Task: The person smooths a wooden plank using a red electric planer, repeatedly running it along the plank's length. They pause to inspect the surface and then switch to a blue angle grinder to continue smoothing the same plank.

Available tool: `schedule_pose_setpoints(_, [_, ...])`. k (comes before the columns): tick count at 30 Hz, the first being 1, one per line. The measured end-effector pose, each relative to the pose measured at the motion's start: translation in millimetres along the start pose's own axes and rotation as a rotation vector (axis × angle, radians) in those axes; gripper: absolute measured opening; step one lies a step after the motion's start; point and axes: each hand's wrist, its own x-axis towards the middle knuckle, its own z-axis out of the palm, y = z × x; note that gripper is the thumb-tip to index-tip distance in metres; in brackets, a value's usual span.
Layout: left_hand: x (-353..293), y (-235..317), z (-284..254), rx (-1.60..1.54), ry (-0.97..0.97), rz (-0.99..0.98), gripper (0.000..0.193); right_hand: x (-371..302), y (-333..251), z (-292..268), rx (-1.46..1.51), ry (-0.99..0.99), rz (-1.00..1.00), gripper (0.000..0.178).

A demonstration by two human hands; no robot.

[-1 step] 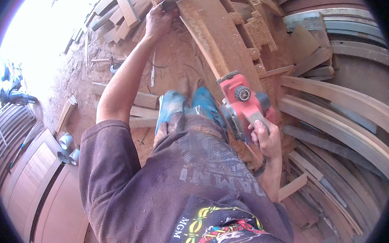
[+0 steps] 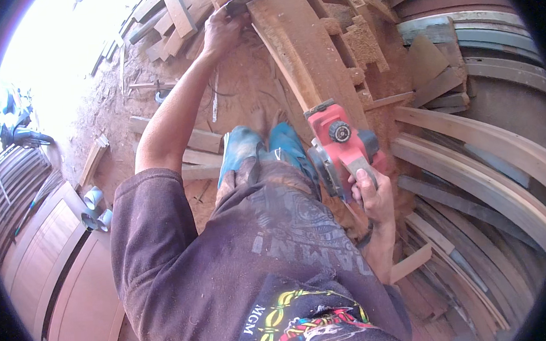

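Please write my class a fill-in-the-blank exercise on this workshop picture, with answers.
1. The red power planer with a round black knob is gripped by the person's ____ hand.
2. In the picture, the bare left hand appears ____ (higher/lower) than the right.
3. The small white hollow cylinders appear on the picture's ____ (left/right) side.
4. The person's cloth trousers are mainly coloured ____.

Missing words: right; higher; left; blue.

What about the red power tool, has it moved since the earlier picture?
No, not visibly: the red power tool sits at the same spot along the wooden board.
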Motion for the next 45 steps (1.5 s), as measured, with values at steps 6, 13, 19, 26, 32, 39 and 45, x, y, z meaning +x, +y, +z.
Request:
schedule_pose_setpoints(6, [4,-2,-2,0.129,0.040,0.066,0.029,17,-1,9,0.044,-0.018,-0.080,0.043])
schedule_pose_setpoints(13, [33,-53,-3,0.024,0.072,0.136,0.030,71,-44,32,0.012,-0.066,-0.121,0.043])
schedule_pose_setpoints(19, [104,-17,-46,0.047,0.095,0.124,0.033,101,-79,48,-0.056,-0.040,-0.121,0.043])
schedule_pose_setpoints(26, [172,-19,-68,0.116,0.060,0.058,0.028,134,-119,70,0.003,-0.015,-0.100,0.041])
schedule_pose_setpoints(32, [185,-54,-69,0.122,0.048,0.068,0.029,166,-152,87,-0.015,-0.054,-0.111,0.043])
schedule_pose_setpoints(39, [180,-55,-67,-0.094,0.018,-0.022,0.028,202,-196,109,0.001,-0.077,-0.137,0.044])
schedule_pose_setpoints(45, [137,-45,-115,-0.139,0.134,-0.082,0.037,247,-236,133,0.055,-0.139,-0.189,0.045])
